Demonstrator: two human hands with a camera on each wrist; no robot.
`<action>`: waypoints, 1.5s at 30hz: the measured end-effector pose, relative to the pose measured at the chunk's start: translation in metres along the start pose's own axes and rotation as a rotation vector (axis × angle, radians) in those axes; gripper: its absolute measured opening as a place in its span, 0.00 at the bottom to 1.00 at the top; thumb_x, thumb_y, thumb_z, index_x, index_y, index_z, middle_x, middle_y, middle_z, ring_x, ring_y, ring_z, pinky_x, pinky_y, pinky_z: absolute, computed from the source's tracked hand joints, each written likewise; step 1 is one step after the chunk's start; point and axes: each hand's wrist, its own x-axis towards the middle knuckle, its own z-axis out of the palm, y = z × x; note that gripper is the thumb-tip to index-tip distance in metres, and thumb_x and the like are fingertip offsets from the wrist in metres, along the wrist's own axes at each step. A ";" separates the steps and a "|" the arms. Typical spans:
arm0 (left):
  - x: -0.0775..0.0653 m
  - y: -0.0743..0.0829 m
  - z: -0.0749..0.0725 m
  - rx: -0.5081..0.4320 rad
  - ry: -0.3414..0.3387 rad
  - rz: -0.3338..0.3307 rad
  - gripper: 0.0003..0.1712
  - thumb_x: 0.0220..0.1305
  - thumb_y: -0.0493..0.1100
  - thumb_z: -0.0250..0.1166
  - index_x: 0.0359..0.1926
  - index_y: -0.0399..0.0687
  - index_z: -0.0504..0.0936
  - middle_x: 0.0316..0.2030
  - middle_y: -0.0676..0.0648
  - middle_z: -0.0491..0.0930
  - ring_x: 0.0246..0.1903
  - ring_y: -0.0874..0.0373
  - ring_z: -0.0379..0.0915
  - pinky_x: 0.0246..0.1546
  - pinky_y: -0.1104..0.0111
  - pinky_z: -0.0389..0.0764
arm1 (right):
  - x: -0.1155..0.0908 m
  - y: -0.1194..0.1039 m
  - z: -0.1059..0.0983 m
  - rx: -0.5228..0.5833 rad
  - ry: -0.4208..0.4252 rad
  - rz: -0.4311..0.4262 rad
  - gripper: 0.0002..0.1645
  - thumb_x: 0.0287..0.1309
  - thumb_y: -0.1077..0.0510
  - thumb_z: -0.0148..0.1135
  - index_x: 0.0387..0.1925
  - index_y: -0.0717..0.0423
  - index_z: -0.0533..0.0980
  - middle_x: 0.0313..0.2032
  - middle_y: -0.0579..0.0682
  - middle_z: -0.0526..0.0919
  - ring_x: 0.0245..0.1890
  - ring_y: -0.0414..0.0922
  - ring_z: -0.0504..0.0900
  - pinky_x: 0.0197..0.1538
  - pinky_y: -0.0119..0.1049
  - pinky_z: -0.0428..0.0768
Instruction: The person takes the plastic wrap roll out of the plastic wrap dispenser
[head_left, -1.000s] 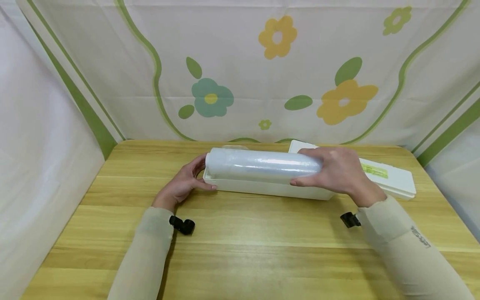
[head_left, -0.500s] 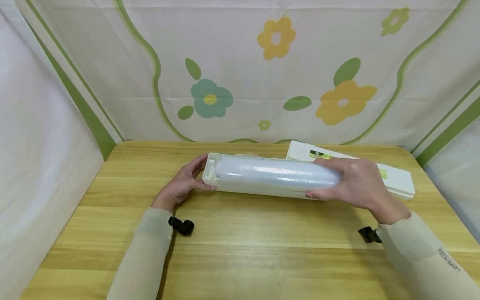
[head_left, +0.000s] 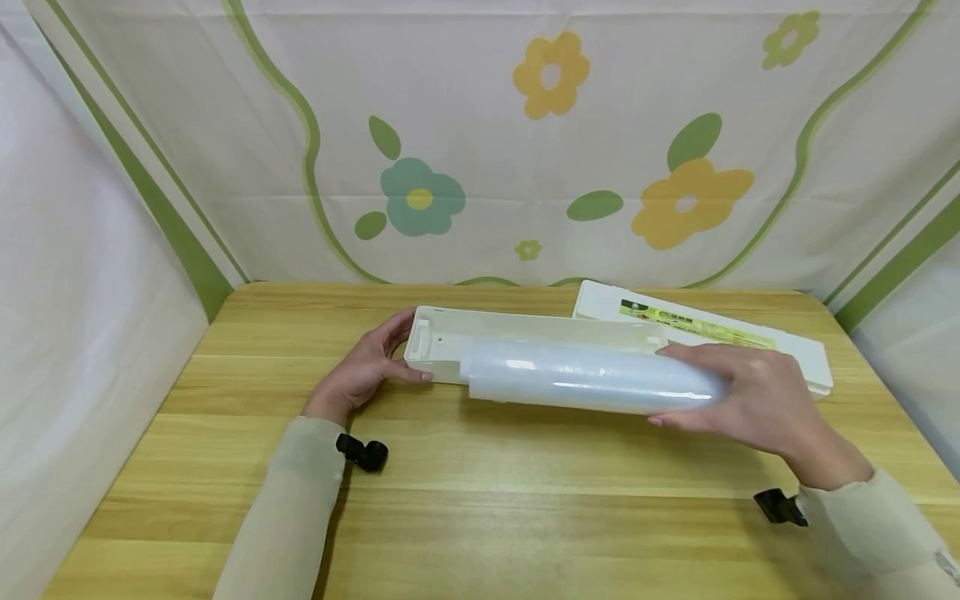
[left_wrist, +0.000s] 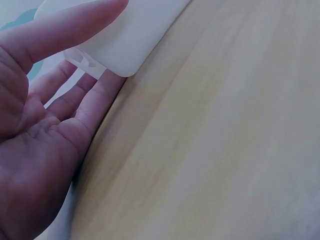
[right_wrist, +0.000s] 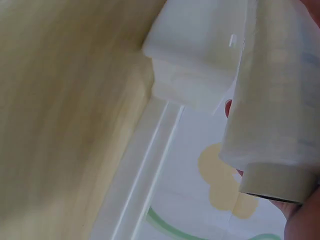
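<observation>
In the head view, my right hand (head_left: 757, 400) grips the right end of a clear, shiny roll of cling film (head_left: 585, 375). The roll hangs in front of a long white open box (head_left: 446, 372), partly covering its front wall. At the box's left end, my left hand (head_left: 367, 362) holds on, thumb along the front and fingers behind. The left wrist view has the thumb over the box's end (left_wrist: 130, 40) with fingers at its far side. Seen from the right wrist, the roll's core (right_wrist: 277, 181) sticks out of the film (right_wrist: 280, 95); most of that hand is out of frame.
Behind the box's right end lies a long white lid (head_left: 795, 354) with a green-yellow label (head_left: 690, 322). All this is on a wooden table (head_left: 525, 500). A flower-printed cloth (head_left: 480, 117) hangs along the back edge, with white cloth at both sides.
The right hand has lifted the cling film roll out of the box and moved it right and toward me. The box interior and the lid's label now show. The left hand has stayed put.
</observation>
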 end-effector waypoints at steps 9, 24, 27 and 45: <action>-0.002 0.002 0.000 -0.003 -0.001 -0.001 0.64 0.49 0.21 0.80 0.83 0.54 0.63 0.78 0.44 0.67 0.75 0.46 0.62 0.57 0.73 0.84 | -0.020 0.008 -0.007 -0.007 -0.001 -0.013 0.51 0.24 0.09 0.76 0.44 0.38 0.93 0.37 0.47 0.95 0.30 0.51 0.91 0.27 0.31 0.78; 0.000 -0.001 0.000 -0.009 -0.007 0.001 0.64 0.50 0.21 0.80 0.84 0.55 0.62 0.79 0.44 0.66 0.76 0.45 0.60 0.56 0.73 0.84 | -0.048 0.023 -0.016 -0.016 -0.036 0.003 0.53 0.02 0.23 0.90 0.44 0.37 0.93 0.37 0.48 0.95 0.39 0.32 0.89 0.37 0.32 0.81; 0.000 -0.001 -0.001 -0.012 -0.008 -0.001 0.64 0.50 0.21 0.79 0.84 0.55 0.62 0.79 0.44 0.66 0.76 0.45 0.61 0.56 0.73 0.84 | -0.053 0.026 -0.016 -0.021 -0.048 0.006 0.53 0.04 0.21 0.89 0.44 0.37 0.93 0.37 0.48 0.95 0.32 0.42 0.91 0.30 0.32 0.80; 0.000 0.001 0.001 0.006 -0.007 -0.010 0.63 0.50 0.22 0.79 0.84 0.54 0.62 0.78 0.44 0.66 0.76 0.45 0.61 0.57 0.73 0.84 | -0.067 0.034 -0.013 0.021 -0.172 0.151 0.53 0.03 0.26 0.92 0.48 0.33 0.92 0.40 0.49 0.95 0.38 0.34 0.88 0.33 0.22 0.76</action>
